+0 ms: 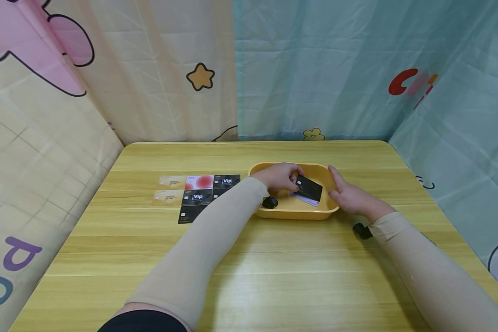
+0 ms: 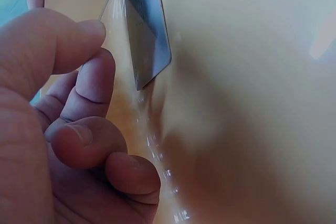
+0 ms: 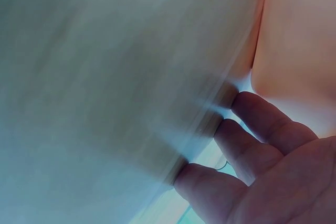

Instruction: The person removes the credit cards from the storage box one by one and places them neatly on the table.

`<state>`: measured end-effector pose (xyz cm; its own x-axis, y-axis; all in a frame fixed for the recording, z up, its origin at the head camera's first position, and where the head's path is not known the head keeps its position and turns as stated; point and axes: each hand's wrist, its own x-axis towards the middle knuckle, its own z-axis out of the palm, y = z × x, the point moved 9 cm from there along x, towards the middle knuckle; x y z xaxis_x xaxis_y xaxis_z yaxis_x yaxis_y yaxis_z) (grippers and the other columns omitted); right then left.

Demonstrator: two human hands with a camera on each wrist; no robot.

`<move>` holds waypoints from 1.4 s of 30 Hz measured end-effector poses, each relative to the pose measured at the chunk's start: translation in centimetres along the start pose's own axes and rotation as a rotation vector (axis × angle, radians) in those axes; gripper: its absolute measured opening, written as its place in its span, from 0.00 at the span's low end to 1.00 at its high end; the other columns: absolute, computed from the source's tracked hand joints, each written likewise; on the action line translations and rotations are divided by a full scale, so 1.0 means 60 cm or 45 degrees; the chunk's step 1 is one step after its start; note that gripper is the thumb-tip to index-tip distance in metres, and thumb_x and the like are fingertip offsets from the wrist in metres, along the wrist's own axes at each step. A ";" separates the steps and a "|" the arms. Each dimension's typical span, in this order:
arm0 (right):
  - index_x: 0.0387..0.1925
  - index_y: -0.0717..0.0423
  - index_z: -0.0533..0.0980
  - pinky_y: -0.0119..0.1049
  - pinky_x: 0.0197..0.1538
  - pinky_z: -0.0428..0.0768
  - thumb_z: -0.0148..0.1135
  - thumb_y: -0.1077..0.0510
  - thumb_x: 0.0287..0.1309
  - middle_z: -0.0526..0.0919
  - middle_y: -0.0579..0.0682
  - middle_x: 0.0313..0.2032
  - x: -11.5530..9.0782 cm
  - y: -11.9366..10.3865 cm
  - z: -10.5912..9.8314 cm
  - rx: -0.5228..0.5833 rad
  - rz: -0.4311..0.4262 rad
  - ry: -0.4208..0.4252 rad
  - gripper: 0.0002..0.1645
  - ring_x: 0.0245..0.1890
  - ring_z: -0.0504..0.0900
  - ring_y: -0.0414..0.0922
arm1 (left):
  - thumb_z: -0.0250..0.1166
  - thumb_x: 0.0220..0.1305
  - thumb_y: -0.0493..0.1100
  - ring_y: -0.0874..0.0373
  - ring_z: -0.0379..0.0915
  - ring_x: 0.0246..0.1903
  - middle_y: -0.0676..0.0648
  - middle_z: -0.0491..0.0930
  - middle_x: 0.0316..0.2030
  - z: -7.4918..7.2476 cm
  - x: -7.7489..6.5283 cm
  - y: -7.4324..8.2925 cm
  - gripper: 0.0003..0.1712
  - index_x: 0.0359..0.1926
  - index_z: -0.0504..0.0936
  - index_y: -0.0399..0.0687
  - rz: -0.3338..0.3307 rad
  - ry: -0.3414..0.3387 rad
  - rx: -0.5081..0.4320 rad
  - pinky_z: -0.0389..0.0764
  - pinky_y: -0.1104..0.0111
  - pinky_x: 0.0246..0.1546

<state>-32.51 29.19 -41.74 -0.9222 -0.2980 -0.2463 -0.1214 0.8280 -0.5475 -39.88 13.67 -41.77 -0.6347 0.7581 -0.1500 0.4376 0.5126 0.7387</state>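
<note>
My left hand (image 1: 279, 177) reaches into a yellow plastic basin (image 1: 292, 215) and pinches a black VIP card (image 1: 309, 188) by its edge. In the left wrist view, that card shows as a thin edge between thumb and index finger, the other fingers curled below. Another card (image 2: 149, 35), pale in the head view, leans on the basin wall underneath it. At the basin's right end is my right hand (image 1: 354, 197), its thumb at the rim. The right wrist view shows its fingers (image 3: 252, 145) extended, with tips against the tabletop beside the basin.
Left of the basin, several cards lie in rows on the wooden table (image 1: 249, 276): yellow ones (image 1: 168, 197), a pink one with red circles (image 1: 199, 182), and black Vip ones (image 1: 197, 197). My left forearm covers part of them. Printed curtains (image 1: 315, 69) stand behind the table and at its sides.
</note>
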 end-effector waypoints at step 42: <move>0.82 0.63 0.26 0.68 0.76 0.56 0.39 0.60 0.76 0.42 0.80 0.78 -0.004 -0.002 -0.001 0.007 -0.008 0.017 0.47 0.76 0.56 0.76 | 0.69 0.68 0.41 0.59 0.73 0.33 0.50 0.79 0.33 -0.052 -0.039 0.049 0.31 0.70 0.71 0.44 0.079 0.079 0.051 0.73 0.70 0.38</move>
<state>-32.29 29.20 -41.59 -0.9264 -0.2964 -0.2321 -0.1249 0.8236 -0.5533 -39.10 12.14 -37.22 -0.6434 0.7629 -0.0631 0.5015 0.4824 0.7182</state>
